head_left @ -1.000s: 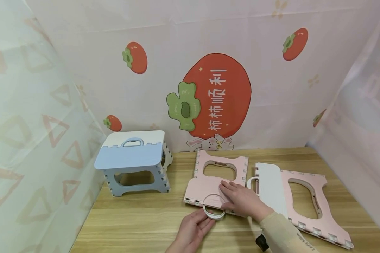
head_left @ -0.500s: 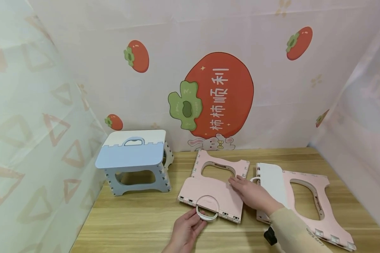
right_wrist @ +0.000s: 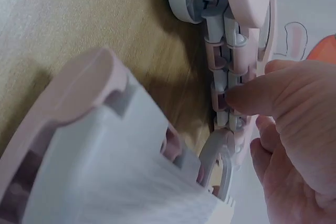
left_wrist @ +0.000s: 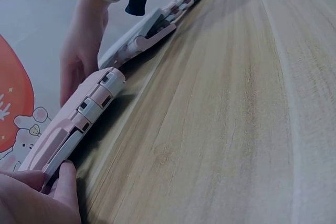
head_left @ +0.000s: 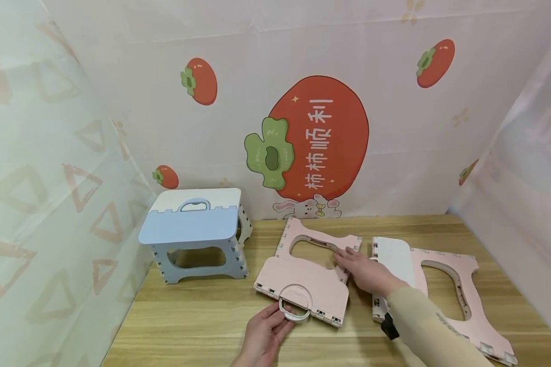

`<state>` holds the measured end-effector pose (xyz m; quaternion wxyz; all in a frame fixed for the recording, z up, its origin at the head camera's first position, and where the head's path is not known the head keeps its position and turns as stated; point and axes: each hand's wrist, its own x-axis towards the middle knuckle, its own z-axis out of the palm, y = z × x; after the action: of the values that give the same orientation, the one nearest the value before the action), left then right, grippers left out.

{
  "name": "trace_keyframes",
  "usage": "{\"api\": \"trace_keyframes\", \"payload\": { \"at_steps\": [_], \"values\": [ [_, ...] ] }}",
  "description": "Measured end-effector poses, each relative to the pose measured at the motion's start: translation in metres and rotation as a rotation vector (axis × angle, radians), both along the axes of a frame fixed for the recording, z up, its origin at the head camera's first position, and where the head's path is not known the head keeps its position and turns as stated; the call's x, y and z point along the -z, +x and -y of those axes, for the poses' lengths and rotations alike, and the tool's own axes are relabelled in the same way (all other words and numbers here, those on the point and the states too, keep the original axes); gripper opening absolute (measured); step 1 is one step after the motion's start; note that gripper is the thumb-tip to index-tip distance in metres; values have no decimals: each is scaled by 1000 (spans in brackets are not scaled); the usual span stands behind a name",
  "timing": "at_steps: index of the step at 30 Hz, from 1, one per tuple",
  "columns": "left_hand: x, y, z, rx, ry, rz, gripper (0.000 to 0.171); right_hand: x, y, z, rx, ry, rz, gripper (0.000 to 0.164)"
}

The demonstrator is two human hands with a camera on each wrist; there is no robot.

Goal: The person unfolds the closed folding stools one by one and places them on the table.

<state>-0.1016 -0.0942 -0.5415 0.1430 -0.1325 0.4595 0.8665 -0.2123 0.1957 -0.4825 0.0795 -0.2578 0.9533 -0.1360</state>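
Observation:
A pink folding stool (head_left: 312, 285) lies folded flat on the wooden table in the head view, turned slightly askew. My left hand (head_left: 261, 334) grips its white carry handle (head_left: 296, 317) at the near edge, thumb and fingers on either side. At the stool's right side, my right hand (head_left: 369, 270) has its fingers over the leg panel by the cut-out. The right wrist view shows the thumb (right_wrist: 252, 95) against the hinged side edge, the other fingers partly hidden beyond it. In the left wrist view the near edge of the stool (left_wrist: 89, 103) is slightly above the table.
A second folded stool, pink and white (head_left: 482, 316), lies close on the right, beside my right forearm. A blue and white stool (head_left: 188, 224) stands unfolded at the back left. Printed cloth walls (head_left: 239, 127) border the table (head_left: 188, 326).
The near end of the pink stool has swung left with my left hand on its handle. My right hand has shifted from the seat's top to the leg panel's right side.

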Motion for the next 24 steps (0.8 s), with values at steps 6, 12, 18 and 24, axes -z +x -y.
{"api": "trace_keyframes", "payload": {
  "at_steps": [6, 12, 18, 24],
  "values": [
    [1, -1, 2, -6, 9, 24, 60, 7, -4, 4, -54, 16, -22, 55],
    [3, -1, 3, 1, 16, 30, 57, 9, -8, 5, -76, 11, -55, 51],
    [3, -1, 2, 31, 47, 34, 46, 9, -8, 4, -78, 6, -42, 45],
    [-4, 1, 4, 26, 61, 31, 44, 8, -7, 6, -80, -3, -30, 44]
  ]
}}
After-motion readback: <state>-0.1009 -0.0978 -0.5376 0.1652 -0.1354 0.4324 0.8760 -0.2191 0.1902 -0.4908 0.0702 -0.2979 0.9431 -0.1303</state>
